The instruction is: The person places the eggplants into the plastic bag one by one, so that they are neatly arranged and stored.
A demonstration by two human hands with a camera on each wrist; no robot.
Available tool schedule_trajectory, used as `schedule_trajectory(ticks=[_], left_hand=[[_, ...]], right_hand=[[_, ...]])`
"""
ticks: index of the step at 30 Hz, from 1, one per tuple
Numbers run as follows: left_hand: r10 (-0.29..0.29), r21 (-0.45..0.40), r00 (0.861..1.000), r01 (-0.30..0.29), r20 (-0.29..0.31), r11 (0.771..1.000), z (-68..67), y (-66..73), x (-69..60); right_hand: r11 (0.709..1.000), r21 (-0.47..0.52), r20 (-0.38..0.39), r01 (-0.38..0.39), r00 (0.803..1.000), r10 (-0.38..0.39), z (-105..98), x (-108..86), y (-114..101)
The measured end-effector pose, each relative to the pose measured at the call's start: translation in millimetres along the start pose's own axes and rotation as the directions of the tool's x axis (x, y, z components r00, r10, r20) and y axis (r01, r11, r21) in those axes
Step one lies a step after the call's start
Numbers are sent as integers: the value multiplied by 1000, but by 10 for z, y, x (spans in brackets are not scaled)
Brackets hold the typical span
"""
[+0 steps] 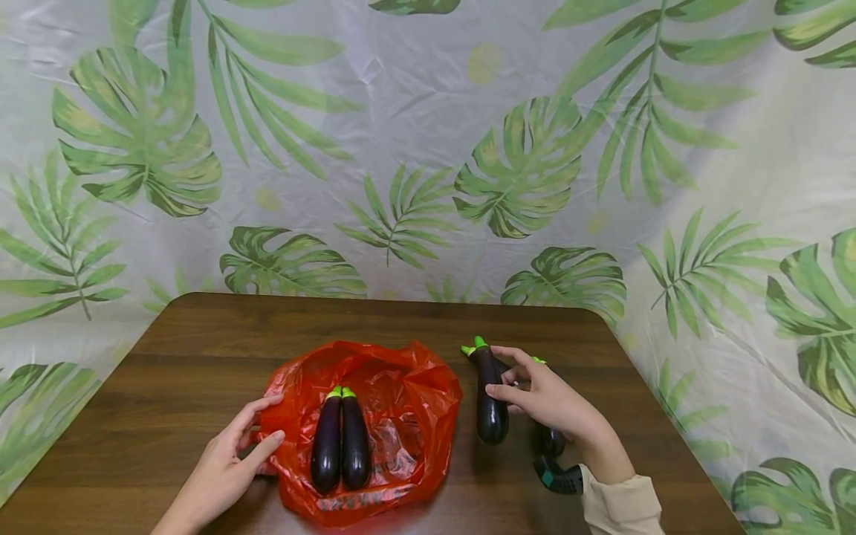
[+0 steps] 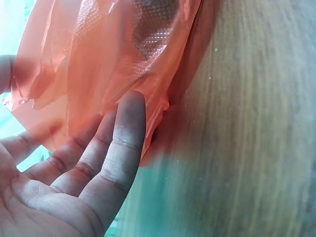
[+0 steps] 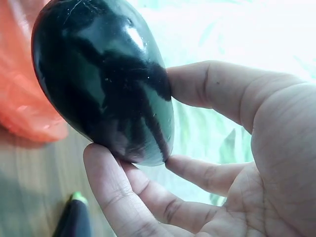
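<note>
Two dark purple eggplants (image 1: 326, 446) with green stems lie side by side in the open red plastic bag (image 1: 435, 446). At the bag's left edge is my left hand (image 1: 224, 464), thumb and fingers spread and touching the film; in the left wrist view the fingers (image 2: 129, 123) are fairly straight against the red plastic (image 2: 98, 59). To the right of the bag, my right hand (image 1: 551, 397) holds an eggplant (image 1: 492, 409) between thumb and fingers, stem end pointing away. The right wrist view shows my right hand (image 3: 222, 148) gripping its glossy rounded end (image 3: 103, 84).
More eggplants lie behind and under the right hand, one with its rounded end (image 1: 551, 440) near the wrist, partly hidden. A black wrist device (image 1: 565, 479) is at the right sleeve. Leaf-patterned cloth (image 1: 414, 148) hangs behind the brown wooden table (image 1: 200, 334).
</note>
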State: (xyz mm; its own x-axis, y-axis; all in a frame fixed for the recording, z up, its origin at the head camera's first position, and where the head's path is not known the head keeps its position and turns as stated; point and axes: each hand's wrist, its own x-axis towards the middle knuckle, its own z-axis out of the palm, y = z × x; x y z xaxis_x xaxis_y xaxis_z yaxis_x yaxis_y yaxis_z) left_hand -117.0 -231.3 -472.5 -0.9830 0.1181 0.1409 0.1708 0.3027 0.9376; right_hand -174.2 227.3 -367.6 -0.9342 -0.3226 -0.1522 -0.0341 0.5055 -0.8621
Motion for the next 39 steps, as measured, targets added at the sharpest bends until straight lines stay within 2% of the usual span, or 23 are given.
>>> schedule_trajectory(ticks=[9, 17, 21, 26, 32, 39], left_hand=[[7, 1, 1000, -7, 0, 1000, 0, 11, -5], [8, 4, 1000, -8, 1, 1000, 1, 20, -7], [17, 7, 1000, -17, -2, 1000, 2, 14, -12], [34, 13, 999, -34, -3, 999, 4, 2, -18], [34, 24, 999, -34, -1, 999, -3, -1, -14], [26, 27, 1000, -26, 8, 999, -8, 2, -8]], right_hand=[[998, -11, 12, 58, 998, -58, 19, 69, -247], [993, 61, 54, 102, 993, -105, 158, 134, -455], [992, 50, 72, 118, 990, -121, 233, 175, -556], [991, -9, 82, 133, 988, -132, 366, 229, -688], [984, -35, 119, 177, 978, -172, 561, 301, -826], [987, -39, 153, 155, 977, -148, 781, 369, -921]])
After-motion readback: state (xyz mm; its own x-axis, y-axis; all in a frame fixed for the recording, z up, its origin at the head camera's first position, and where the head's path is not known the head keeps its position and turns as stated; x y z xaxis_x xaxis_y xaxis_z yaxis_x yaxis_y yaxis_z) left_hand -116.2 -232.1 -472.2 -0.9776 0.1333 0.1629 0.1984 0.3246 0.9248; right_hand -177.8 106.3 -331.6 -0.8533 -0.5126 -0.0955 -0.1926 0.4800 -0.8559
